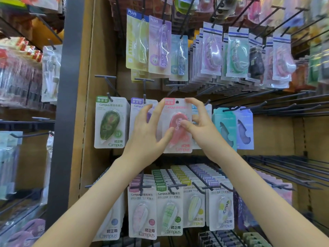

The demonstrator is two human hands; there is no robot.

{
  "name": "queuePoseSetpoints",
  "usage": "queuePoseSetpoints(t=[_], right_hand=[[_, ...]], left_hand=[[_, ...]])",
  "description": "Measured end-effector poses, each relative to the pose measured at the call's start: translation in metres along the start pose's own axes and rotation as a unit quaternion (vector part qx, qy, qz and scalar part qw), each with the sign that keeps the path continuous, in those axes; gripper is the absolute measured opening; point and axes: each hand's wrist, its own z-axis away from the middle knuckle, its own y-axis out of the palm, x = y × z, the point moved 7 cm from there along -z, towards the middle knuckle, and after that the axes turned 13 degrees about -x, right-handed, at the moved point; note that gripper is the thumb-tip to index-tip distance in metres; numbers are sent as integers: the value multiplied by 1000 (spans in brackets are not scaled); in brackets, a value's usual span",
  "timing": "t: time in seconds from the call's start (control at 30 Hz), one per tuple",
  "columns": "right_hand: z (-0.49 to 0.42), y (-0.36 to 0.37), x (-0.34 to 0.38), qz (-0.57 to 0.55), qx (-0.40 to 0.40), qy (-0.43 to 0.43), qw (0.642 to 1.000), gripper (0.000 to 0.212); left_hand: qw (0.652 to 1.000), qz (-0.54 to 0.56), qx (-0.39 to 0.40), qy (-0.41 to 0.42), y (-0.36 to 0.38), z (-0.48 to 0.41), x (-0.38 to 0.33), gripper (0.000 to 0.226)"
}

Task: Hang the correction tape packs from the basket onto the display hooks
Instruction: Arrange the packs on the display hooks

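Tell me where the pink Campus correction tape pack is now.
Head view, centre: the pink tape pack is held between the left hand and right hand, just right of the hanging purple-labelled pack.

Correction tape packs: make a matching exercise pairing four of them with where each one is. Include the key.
1. pink pack
2. green pack
3. teal pack
4. purple PLUS pack

A. upper row, on a hook
B. held by the left hand and right hand
C. hanging left of the left hand
D. hanging right of the right hand

Pairs: 1-B, 2-C, 3-D, 4-A
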Motion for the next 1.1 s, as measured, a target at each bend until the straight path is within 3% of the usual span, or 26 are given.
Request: queuePoseSetpoints(t=[0.37, 0.57, 0.77, 1.0, 1.1], right_hand=[[-6, 7, 0, 64, 18, -27, 997, 53], [-8, 11, -5, 199, 20, -26, 979, 50], [-1, 29, -12, 246, -40, -22, 968, 73], [-6, 41, -19, 366, -74, -35, 927, 75], [-4, 37, -18, 385, -81, -39, 919, 73]], left_hand=[[994, -87, -36, 56, 0, 1, 0, 70], [988, -120, -35, 93, 2, 2, 9, 71], [984, -166, -2, 67, -1, 2, 27, 71], [966, -233, -11, 112, -6, 1, 35, 57], [960, -257, 12, 111, -5, -1, 35, 75]])
